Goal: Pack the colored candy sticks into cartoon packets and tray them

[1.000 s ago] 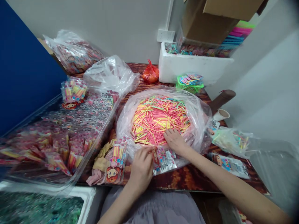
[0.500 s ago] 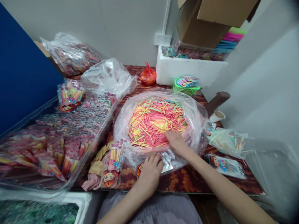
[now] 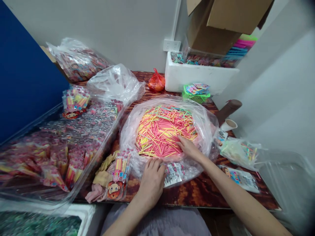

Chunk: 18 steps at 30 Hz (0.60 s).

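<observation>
A wide clear plastic bag [image 3: 130,131] lies open on the dark wood-patterned table [image 3: 197,193], full of thin pink, yellow and green sticks [image 3: 162,131]. At the right side of the heap my right hand [image 3: 188,147] has its fingertips among the sticks; the fingers look spread, and nothing is clearly gripped. My left hand [image 3: 152,178] rests palm down on the front edge of the bag, fingers apart. Beside it lies a printed packet [image 3: 173,173]. Further left is a filled stick packet with a cartoon face [image 3: 118,178], on yellow and pink cloth-like pieces [image 3: 102,178].
A large clear tray [image 3: 94,164] of filled packets covers the left side. Behind are a red bag [image 3: 157,82], a green basket [image 3: 196,96] and a white foam box [image 3: 199,75]. A paper cup [image 3: 228,125] and small bags [image 3: 237,150] stand right.
My left hand has moved up and left onto the bag's edge, uncovering more of the printed packet. My right hand has shifted slightly right and its fingers have spread.
</observation>
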{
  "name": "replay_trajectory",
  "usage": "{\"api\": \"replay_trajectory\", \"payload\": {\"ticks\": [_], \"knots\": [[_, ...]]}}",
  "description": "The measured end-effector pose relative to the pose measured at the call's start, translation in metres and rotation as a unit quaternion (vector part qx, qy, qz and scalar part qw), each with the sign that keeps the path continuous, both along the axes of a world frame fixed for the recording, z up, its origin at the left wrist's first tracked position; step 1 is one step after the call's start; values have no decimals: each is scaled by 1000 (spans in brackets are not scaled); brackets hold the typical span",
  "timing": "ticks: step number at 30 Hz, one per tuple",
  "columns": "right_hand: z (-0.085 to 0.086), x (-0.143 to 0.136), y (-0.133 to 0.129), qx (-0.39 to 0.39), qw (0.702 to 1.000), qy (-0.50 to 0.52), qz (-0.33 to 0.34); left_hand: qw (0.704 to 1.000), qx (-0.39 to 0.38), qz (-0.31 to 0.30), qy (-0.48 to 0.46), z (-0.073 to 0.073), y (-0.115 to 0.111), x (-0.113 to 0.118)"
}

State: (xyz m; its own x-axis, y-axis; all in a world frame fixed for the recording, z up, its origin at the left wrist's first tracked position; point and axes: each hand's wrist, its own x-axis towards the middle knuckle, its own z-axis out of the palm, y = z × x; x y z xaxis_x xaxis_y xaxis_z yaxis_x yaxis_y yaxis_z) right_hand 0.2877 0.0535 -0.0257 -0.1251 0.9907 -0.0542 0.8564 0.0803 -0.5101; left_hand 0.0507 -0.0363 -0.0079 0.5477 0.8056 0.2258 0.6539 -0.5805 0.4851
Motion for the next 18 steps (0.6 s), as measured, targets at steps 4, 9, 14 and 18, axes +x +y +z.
{"api": "replay_trajectory", "payload": {"ticks": [4, 9, 14, 18], "knots": [[12, -3, -1, -27, 991, 131, -9, 991, -59, 30, -113, 6, 16, 6], [37, -18, -14, -163, 888, 429, 13, 936, -110, 105, -317, 11, 57, 31], [37, -39, -23, -251, 821, 512, 12, 935, -121, 33, -332, 6, 85, 65], [30, -33, -28, -202, 836, 510, -25, 950, -110, 25, -291, 7, 75, 63]]}}
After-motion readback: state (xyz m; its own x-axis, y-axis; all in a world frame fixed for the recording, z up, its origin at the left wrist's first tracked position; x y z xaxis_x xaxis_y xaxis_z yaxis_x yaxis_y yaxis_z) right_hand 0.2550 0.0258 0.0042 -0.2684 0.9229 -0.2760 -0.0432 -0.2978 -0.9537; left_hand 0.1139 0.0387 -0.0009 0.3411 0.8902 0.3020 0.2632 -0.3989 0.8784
